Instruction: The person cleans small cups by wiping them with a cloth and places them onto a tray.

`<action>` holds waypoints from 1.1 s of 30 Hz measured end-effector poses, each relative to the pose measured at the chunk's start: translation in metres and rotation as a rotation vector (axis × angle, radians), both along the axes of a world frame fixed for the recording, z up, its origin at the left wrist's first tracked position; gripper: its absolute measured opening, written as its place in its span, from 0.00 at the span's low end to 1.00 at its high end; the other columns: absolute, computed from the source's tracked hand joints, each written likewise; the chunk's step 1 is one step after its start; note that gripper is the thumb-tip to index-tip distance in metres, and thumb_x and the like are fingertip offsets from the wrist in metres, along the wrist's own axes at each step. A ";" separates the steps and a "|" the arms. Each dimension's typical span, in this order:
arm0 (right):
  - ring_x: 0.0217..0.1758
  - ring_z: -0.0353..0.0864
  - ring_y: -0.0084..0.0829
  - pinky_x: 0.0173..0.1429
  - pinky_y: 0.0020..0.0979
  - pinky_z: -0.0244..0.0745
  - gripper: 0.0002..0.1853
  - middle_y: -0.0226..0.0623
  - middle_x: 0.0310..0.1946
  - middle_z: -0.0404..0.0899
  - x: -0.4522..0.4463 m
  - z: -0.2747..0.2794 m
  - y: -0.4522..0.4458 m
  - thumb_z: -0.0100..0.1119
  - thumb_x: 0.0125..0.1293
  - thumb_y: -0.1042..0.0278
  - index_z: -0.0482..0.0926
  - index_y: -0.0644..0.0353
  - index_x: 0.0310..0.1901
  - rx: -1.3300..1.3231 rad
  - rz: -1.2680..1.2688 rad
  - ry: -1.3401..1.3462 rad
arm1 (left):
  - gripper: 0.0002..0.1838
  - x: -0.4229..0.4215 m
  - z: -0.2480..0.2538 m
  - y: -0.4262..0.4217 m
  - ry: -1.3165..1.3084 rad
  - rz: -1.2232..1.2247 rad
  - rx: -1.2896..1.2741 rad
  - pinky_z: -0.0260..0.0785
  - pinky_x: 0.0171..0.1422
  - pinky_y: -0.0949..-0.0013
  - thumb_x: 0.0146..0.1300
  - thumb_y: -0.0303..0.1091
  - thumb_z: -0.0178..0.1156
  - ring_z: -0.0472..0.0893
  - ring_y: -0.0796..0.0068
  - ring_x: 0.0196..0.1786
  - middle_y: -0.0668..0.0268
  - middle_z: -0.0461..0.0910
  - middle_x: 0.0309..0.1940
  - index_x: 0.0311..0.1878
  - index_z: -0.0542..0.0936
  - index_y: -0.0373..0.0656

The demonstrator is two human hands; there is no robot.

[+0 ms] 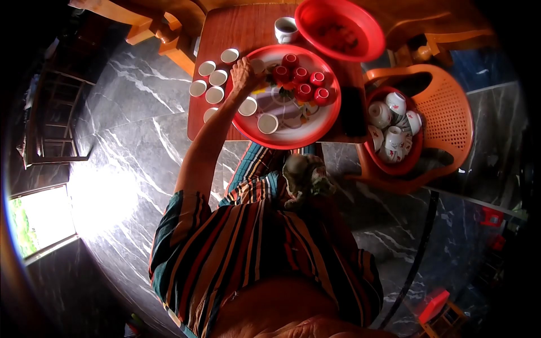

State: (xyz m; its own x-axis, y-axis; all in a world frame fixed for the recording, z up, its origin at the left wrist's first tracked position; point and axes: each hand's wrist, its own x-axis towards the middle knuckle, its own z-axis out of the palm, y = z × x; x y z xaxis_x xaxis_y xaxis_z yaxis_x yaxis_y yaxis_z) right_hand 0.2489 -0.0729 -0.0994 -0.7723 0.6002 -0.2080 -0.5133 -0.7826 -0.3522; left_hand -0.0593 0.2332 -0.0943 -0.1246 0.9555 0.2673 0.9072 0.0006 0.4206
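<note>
My left hand [243,77] reaches over the left rim of a round red-edged tray [242,125]. Its fingers are bent against a pale-lined cup [257,66]; part of their grip is hidden. Two more upright cups, a near one [267,123] and another [248,106], stand on the tray. Several red cups [301,75] sit upside down on its right half. Left of the tray, several upright cups [214,94] stand on the table. My right forearm runs in shadow to a bunched cloth [305,176] over my lap, where the fingers are covered.
The wooden table [239,25] also bears a white mug [286,30] and a red basin [340,28] at the back. To the right, an orange chair [451,104] holds a red bowl [389,167] filled with several white cups. A dark flat object [354,111] lies at the table's right edge.
</note>
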 end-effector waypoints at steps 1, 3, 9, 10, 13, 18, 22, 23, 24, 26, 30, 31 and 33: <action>0.36 0.76 0.33 0.35 0.32 0.73 0.22 0.41 0.38 0.75 0.000 0.000 0.001 0.49 0.68 0.50 0.70 0.60 0.52 0.002 -0.002 -0.002 | 0.32 -0.001 0.001 -0.002 0.027 -0.007 0.020 0.61 0.55 0.50 0.44 0.47 0.68 0.72 0.50 0.49 0.50 0.74 0.44 0.48 0.68 0.37; 0.36 0.76 0.34 0.36 0.33 0.73 0.22 0.42 0.38 0.75 0.000 -0.001 0.002 0.49 0.68 0.50 0.70 0.60 0.52 0.007 0.002 -0.002 | 0.31 0.005 0.007 -0.006 0.120 -0.021 0.101 0.62 0.54 0.50 0.45 0.47 0.66 0.71 0.50 0.49 0.50 0.73 0.44 0.48 0.68 0.37; 0.38 0.76 0.35 0.38 0.34 0.74 0.23 0.43 0.39 0.75 0.001 -0.003 0.006 0.48 0.68 0.49 0.70 0.61 0.52 0.015 0.005 -0.003 | 0.20 0.040 0.014 -0.001 0.218 -0.308 0.219 0.63 0.49 0.49 0.57 0.37 0.54 0.70 0.48 0.48 0.47 0.71 0.43 0.50 0.69 0.35; 0.38 0.76 0.35 0.38 0.34 0.74 0.23 0.43 0.39 0.75 0.001 -0.002 0.007 0.48 0.68 0.49 0.70 0.62 0.52 0.019 0.005 -0.005 | 0.18 0.043 0.007 0.003 0.224 -0.418 0.233 0.63 0.49 0.50 0.59 0.36 0.52 0.70 0.48 0.47 0.48 0.71 0.42 0.50 0.69 0.35; 0.39 0.76 0.36 0.39 0.35 0.74 0.23 0.44 0.40 0.75 0.001 0.000 0.011 0.48 0.68 0.49 0.70 0.62 0.52 0.033 -0.014 -0.011 | 0.16 0.055 -0.009 0.010 0.237 -0.444 0.145 0.64 0.50 0.51 0.61 0.34 0.49 0.71 0.49 0.45 0.48 0.72 0.41 0.49 0.69 0.35; 0.40 0.76 0.37 0.41 0.36 0.75 0.23 0.44 0.41 0.76 0.000 0.000 0.018 0.47 0.69 0.49 0.70 0.63 0.52 0.061 -0.037 -0.025 | 0.15 0.059 -0.019 0.018 0.279 -0.510 0.046 0.63 0.52 0.52 0.60 0.32 0.48 0.72 0.49 0.43 0.48 0.74 0.41 0.48 0.70 0.34; 0.41 0.76 0.38 0.42 0.36 0.75 0.24 0.45 0.41 0.76 -0.004 0.003 0.026 0.46 0.69 0.49 0.70 0.64 0.52 0.099 -0.056 -0.031 | 0.15 0.053 -0.012 0.008 0.298 -0.497 0.089 0.63 0.55 0.52 0.59 0.31 0.50 0.73 0.50 0.46 0.48 0.75 0.42 0.49 0.70 0.34; 0.41 0.76 0.38 0.43 0.37 0.75 0.24 0.45 0.41 0.76 -0.005 0.004 0.029 0.46 0.69 0.49 0.70 0.64 0.52 0.120 -0.069 -0.036 | 0.16 0.052 -0.010 0.002 0.250 -0.499 0.126 0.63 0.56 0.51 0.59 0.32 0.52 0.73 0.50 0.48 0.48 0.75 0.42 0.49 0.70 0.34; 0.42 0.76 0.39 0.43 0.37 0.75 0.24 0.46 0.42 0.76 -0.007 0.005 0.031 0.46 0.69 0.49 0.70 0.64 0.52 0.139 -0.081 -0.039 | 0.16 0.053 -0.002 -0.007 0.250 -0.501 0.127 0.63 0.56 0.51 0.59 0.32 0.52 0.73 0.50 0.48 0.48 0.75 0.42 0.49 0.70 0.34; 0.42 0.76 0.39 0.44 0.37 0.75 0.24 0.46 0.42 0.76 -0.010 0.007 0.039 0.46 0.69 0.49 0.70 0.65 0.52 0.193 -0.119 -0.056 | 0.18 0.055 0.028 -0.033 -0.175 -0.503 0.239 0.71 0.46 0.57 0.61 0.39 0.57 0.78 0.58 0.42 0.50 0.77 0.38 0.48 0.72 0.33; 0.43 0.76 0.40 0.45 0.38 0.76 0.25 0.47 0.43 0.76 -0.018 0.025 0.067 0.45 0.69 0.49 0.70 0.66 0.52 0.500 -0.304 -0.175 | 0.25 0.052 0.065 -0.090 -1.286 -0.547 -0.496 0.69 0.21 0.76 0.64 0.52 0.58 0.76 0.78 0.20 0.66 0.77 0.22 0.42 0.78 0.34; 0.43 0.76 0.40 0.45 0.38 0.76 0.25 0.47 0.43 0.76 -0.021 0.039 0.078 0.45 0.69 0.49 0.71 0.66 0.52 0.616 -0.374 -0.215 | 0.27 0.051 0.067 -0.103 -1.336 -0.524 -0.616 0.72 0.29 0.77 0.66 0.55 0.54 0.79 0.80 0.26 0.67 0.79 0.26 0.48 0.78 0.35; 0.46 0.78 0.38 0.50 0.36 0.75 0.22 0.46 0.45 0.76 -0.020 0.052 0.085 0.51 0.67 0.54 0.72 0.66 0.52 0.365 -0.475 -0.217 | 0.29 0.056 0.081 -0.134 -1.322 -0.514 -0.695 0.69 0.24 0.78 0.65 0.58 0.53 0.78 0.82 0.23 0.66 0.79 0.25 0.48 0.78 0.37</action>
